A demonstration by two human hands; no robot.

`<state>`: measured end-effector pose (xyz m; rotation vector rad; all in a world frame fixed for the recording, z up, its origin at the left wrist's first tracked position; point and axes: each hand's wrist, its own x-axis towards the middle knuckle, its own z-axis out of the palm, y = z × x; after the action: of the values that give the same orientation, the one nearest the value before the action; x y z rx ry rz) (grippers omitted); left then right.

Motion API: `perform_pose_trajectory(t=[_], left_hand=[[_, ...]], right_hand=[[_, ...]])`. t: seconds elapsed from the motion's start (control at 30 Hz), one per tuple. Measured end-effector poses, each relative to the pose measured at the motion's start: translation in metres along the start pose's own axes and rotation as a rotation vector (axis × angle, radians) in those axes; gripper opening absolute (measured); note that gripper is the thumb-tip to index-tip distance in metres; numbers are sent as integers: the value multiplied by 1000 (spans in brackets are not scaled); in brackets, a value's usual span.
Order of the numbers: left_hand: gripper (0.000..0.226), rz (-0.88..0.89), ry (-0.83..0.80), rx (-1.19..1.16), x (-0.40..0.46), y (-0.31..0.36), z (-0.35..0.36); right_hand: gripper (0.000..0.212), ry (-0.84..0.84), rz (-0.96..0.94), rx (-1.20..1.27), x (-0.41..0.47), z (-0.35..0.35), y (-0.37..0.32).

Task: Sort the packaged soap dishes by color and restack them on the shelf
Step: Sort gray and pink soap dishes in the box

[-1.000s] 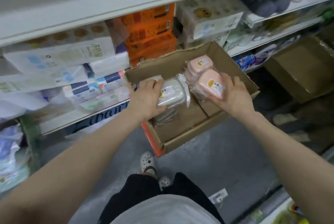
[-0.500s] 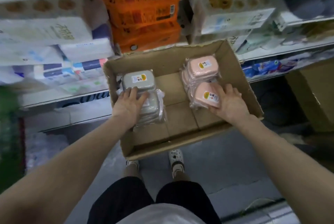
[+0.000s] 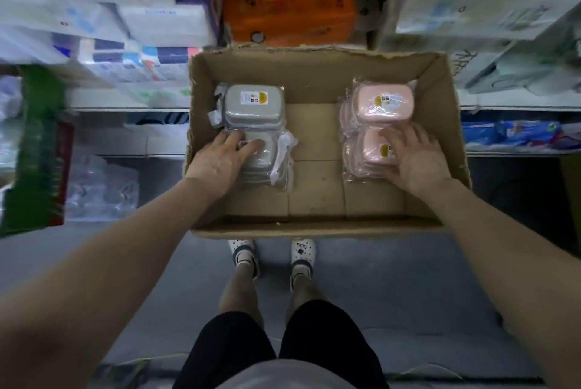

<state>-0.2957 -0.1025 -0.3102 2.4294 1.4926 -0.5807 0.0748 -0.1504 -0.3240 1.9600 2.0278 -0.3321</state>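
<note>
While both hands reach into the cardboard box (image 3: pixel 317 71), left hand (image 3: pixel 220 162) flat on near grey soap dish stack (image 3: pixel 261 162), grip relaxed and wide, right hand (image 3: pixel 415 165) spread over near pink soap dish stack (image 3: pixel 374 153), grip wide, second grey stack (image 3: pixel 251 104) far left, second pink stack (image 3: pixel 382 102) far right, shelf (image 3: pixel 125 105) beyond.

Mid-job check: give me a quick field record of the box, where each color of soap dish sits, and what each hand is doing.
container: open cardboard box, jutting out from the shelf
grey soap dishes: left side of the box, two stacks, in plastic wrap
pink soap dishes: right side of the box, two stacks, in plastic wrap
left hand: rests on the near grey stack, fingers spread
right hand: rests on the near pink stack, fingers spread
sorting: colors apart, bare cardboard between them
</note>
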Motion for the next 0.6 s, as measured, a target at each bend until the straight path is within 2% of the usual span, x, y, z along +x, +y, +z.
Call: perform_pose_trajectory(t=[0.1,0.27,0.37,0.6], left_hand=[[76,-17,-6,18,-3,4,-3],[72,-42,35,-10,-15,10,-14],[68,-62,121,-51,-26,10,-22],[55,-118,426,-145,-79,-24,-35]], right_hand=[[76,34,-31,-58,-3,-10,-7],[62,225,-187,-33,-1,-45,-40],[58,310,-296,-46,4,-66,-68],[57,382,-514,-95,11,-115,-156]])
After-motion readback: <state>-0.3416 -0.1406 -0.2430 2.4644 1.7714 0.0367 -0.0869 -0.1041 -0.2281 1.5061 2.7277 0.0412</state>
